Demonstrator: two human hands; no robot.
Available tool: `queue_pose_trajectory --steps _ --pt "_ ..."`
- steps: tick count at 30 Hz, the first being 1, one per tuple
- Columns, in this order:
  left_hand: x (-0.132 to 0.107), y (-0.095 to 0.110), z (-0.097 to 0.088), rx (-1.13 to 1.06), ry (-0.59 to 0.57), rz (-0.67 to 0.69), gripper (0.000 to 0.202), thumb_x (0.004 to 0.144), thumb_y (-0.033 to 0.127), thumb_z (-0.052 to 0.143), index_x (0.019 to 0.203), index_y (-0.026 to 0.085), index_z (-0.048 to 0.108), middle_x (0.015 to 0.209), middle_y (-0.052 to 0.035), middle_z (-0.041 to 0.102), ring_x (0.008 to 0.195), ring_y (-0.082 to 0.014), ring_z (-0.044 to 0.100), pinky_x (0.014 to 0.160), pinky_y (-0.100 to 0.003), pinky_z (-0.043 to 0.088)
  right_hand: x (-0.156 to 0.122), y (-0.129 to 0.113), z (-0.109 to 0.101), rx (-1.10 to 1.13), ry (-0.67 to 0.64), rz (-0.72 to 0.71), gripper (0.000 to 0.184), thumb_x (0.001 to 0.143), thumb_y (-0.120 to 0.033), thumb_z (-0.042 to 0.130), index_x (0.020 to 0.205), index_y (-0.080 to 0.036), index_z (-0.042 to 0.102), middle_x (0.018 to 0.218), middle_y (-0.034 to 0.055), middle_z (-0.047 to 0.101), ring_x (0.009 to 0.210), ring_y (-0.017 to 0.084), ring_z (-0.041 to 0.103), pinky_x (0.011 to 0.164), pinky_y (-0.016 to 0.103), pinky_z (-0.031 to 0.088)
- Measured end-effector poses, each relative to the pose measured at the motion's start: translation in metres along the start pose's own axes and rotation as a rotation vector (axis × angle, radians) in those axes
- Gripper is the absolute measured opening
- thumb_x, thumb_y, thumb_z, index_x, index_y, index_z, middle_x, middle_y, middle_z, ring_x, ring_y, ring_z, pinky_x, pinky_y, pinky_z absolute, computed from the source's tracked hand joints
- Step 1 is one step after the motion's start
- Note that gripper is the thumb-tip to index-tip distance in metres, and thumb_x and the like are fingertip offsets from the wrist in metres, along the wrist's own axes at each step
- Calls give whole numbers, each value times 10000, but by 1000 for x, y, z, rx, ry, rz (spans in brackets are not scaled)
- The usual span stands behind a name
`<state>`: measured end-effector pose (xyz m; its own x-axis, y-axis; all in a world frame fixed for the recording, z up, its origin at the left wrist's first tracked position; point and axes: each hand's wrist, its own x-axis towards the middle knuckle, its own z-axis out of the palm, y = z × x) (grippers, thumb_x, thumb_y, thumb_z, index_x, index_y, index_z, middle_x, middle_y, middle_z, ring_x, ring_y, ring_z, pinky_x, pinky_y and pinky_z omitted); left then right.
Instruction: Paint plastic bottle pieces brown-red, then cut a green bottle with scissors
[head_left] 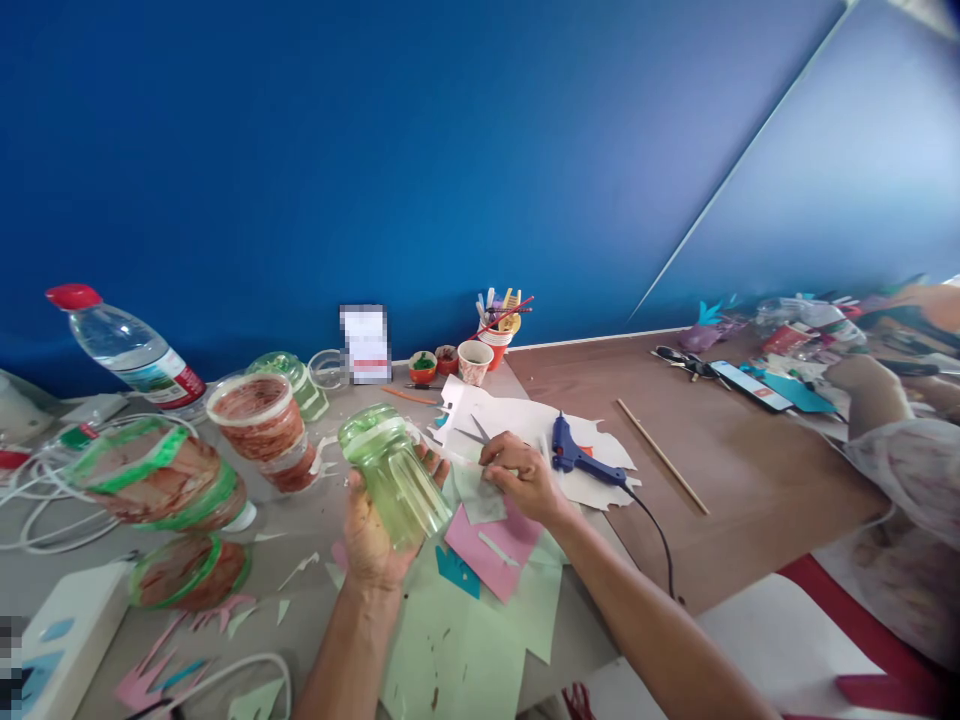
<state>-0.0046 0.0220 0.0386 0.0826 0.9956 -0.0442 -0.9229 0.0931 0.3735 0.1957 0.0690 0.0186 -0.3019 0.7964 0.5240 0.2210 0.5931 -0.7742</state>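
Observation:
My left hand (375, 545) is wrapped round a green-tinted clear plastic jar (399, 485), tilted, with a whitish band near its top. From that band a thin pale strip (459, 458) runs to the pinched fingertips of my right hand (525, 478). Scissor blades (472, 434) show just beyond those fingers, spread apart; their handles are hidden. Beneath my hands lie a pink paper sheet (491, 550), a blue paper scrap (457, 571) and a pale green sheet (465, 650). To the right, a blue glue gun (589, 462) rests on torn white paper (600, 490).
At left stand brown-coated containers (262, 410), a water bottle (142, 350) and a white box (75, 630). A paper cup (475, 362) and a tool-filled cup (499, 340) are by the wall. A wooden stick (664, 458) lies right; another person's arm (870, 395) is beyond.

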Motion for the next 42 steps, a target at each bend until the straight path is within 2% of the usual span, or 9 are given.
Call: queue_pose_trajectory --steps 7,15,19,21,24,29,31,36,42 --pt "-1 -3 -9 41 6 -41 508 647 545 806 1008 195 742 974 -80 766 876 -242 723 863 -384 584 -2 0 4 -168 53 18 598 847 -540 631 473 -193 320 613 4 490 664 171 472 706 366 360" --pt "1 10 -3 -94 -29 -36 523 659 500 802 1060 178 707 926 -83 730 786 -165 690 754 -270 594 -2 2 1 -427 -55 -29 618 880 -672 464 492 -193 416 553 12 494 664 186 469 780 412 333" --pt "3 8 -6 -39 44 35 490 685 524 784 1051 205 716 970 -90 755 847 -214 720 754 -325 609 -1 2 -10 -255 144 19 616 982 -589 261 733 -186 654 790 80 623 787 226 565 793 419 386" --pt "4 3 -7 -7 54 35 458 687 519 785 1016 205 729 952 -81 766 867 -228 728 799 -344 603 0 0 -11 -141 222 37 520 996 -528 311 890 -187 688 854 88 623 812 226 581 750 388 427" --pt "4 -3 -7 56 53 20 448 674 541 784 978 215 745 962 -70 773 946 -252 722 920 -385 561 0 -6 -2 -55 151 18 348 974 -457 455 955 -201 690 847 74 623 801 214 596 734 359 461" --pt "1 -7 1 143 15 -67 492 662 591 767 954 195 759 1032 -93 762 1132 -317 650 1036 -452 480 -3 -10 16 56 22 68 251 927 -379 559 1081 -207 657 873 57 630 743 179 606 699 323 493" --pt "0 -7 5 168 -15 -112 524 648 600 772 973 189 758 1098 -104 744 1180 -338 617 1058 -469 455 -3 -10 20 69 58 116 220 885 -324 605 1059 -198 650 841 43 630 709 166 597 679 307 492" --pt "-2 -10 12 218 -56 -138 607 636 614 772 1085 207 730 1176 -105 715 1204 -352 597 1068 -478 437 -2 -12 19 64 86 197 67 810 -229 616 758 -189 629 678 7 604 626 146 557 618 278 459" --pt "-3 -13 3 314 -43 -153 510 715 577 735 1027 173 742 988 -119 756 1060 -335 674 948 -446 519 4 -9 4 271 277 401 143 768 -315 645 715 -203 573 542 -49 496 472 104 426 471 246 348"
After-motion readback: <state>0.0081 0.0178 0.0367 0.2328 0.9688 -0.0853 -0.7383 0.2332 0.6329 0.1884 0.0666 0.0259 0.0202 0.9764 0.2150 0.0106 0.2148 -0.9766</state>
